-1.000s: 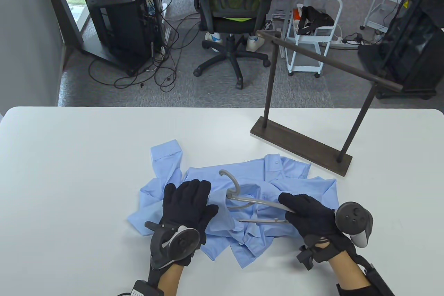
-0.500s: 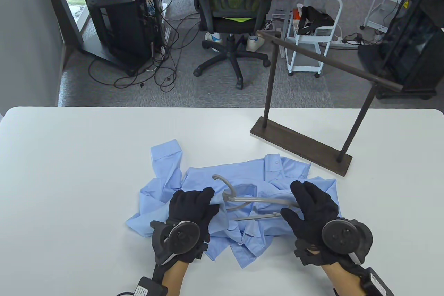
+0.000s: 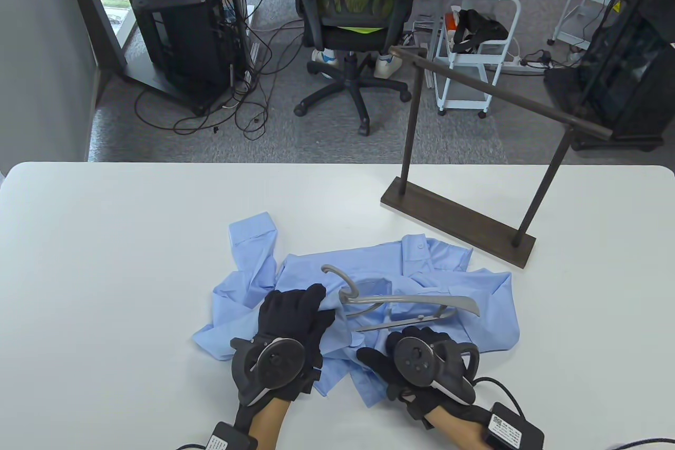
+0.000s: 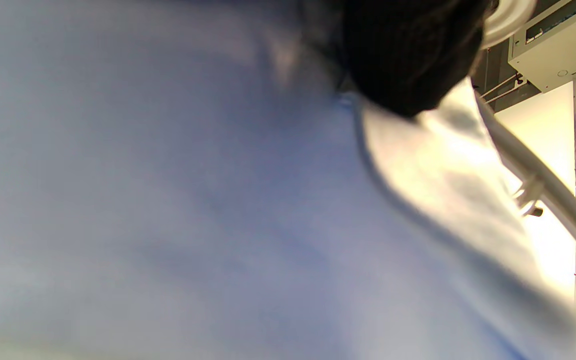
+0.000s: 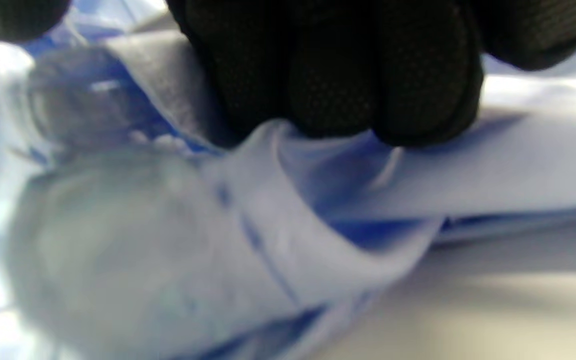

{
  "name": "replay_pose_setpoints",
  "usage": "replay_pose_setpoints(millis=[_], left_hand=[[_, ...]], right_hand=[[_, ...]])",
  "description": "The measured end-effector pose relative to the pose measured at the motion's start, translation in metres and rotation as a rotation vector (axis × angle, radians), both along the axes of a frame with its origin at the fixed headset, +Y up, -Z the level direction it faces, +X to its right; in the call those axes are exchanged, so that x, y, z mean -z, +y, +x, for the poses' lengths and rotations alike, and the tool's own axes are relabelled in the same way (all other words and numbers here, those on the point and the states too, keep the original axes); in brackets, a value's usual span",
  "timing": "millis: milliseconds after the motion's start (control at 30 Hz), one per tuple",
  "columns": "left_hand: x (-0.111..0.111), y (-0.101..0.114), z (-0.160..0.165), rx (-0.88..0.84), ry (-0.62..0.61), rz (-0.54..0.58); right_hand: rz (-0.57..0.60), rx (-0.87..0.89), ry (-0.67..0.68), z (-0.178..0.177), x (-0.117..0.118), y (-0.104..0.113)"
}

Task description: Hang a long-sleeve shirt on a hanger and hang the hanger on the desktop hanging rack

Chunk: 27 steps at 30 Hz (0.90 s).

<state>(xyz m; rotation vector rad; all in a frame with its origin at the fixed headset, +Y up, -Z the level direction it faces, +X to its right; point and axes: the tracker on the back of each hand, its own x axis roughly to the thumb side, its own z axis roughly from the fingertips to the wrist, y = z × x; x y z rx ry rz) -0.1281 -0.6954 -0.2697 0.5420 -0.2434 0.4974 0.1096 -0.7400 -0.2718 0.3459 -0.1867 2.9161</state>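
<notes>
Table view: a crumpled light-blue long-sleeve cotton shirt (image 3: 379, 302) lies on the white counter (image 3: 105, 260), near the front edge and roughly at centre. One cuffed sleeve (image 3: 253, 233) extends toward the far left of the heap. A grey plastic hanger (image 3: 401, 305) rests on top of the shirt, its hook (image 3: 337, 276) pointing to the far left and its right arm and lower bar exposed above the fabric. The hanger's left arm is covered by cloth.

The left hand (image 3: 292, 321) sits on the left part of the shirt, next to the hanger hook. Its fingers are curled over a fold of fabric. The left wrist view confirms a dark gloved fingertip (image 4: 408, 55) pressed against the blue cloth, with a pale hanger arm (image 4: 543, 185) just beside it; the rest of that view is blurred fabric.

The right hand (image 3: 416, 360) is at the front edge of the shirt, below the hanger bar and apart from the hanger. In the right wrist view, its gloved fingers (image 5: 338, 70) are bunched together and pinch a raised fold of the blue fabric. A tracker is strapped to the back of each hand.

A dark-brown wooden desktop hanging rack (image 3: 459, 218) stands on the far right of the counter, well apart from the shirt. Its base plate lies diagonally, and two uprights carry a horizontal rail (image 3: 501, 91). Nothing hangs on the rail.
</notes>
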Motion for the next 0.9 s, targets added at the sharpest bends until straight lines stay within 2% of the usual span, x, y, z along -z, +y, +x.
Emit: replay_pose_setpoints(millis=[133,200,367,433,500,700,800,900], left_hand=[[0.001,-0.002,-0.003,0.0,0.003,-0.009],[0.002,-0.001,-0.008,-0.005,0.013,-0.009],[0.007,-0.003,-0.028,-0.103,0.032,-0.052],[0.009,-0.003,-0.037,-0.125,0.032,-0.062],[0.011,-0.004,-0.044,-0.151,0.022,-0.077],[0.019,-0.009,-0.059,-0.132,-0.077,-0.136],[0.022,-0.013,-0.059,-0.102,-0.1,-0.169],[0.02,-0.012,-0.054,-0.035,-0.059,-0.138]], right_hand=[[-0.06,0.057,0.0,0.007,0.004,-0.001],[-0.083,0.173,-0.023,0.023,0.007,0.003],[-0.229,0.509,-0.091,0.08,0.017,0.012],[-0.24,0.633,-0.079,0.1,0.023,0.013],[-0.24,0.738,-0.123,0.116,0.027,0.015],[-0.101,0.884,-0.197,0.146,0.029,0.021],[-0.046,0.857,-0.214,0.149,0.027,0.025],[0.033,0.817,-0.171,0.143,0.021,0.034]])
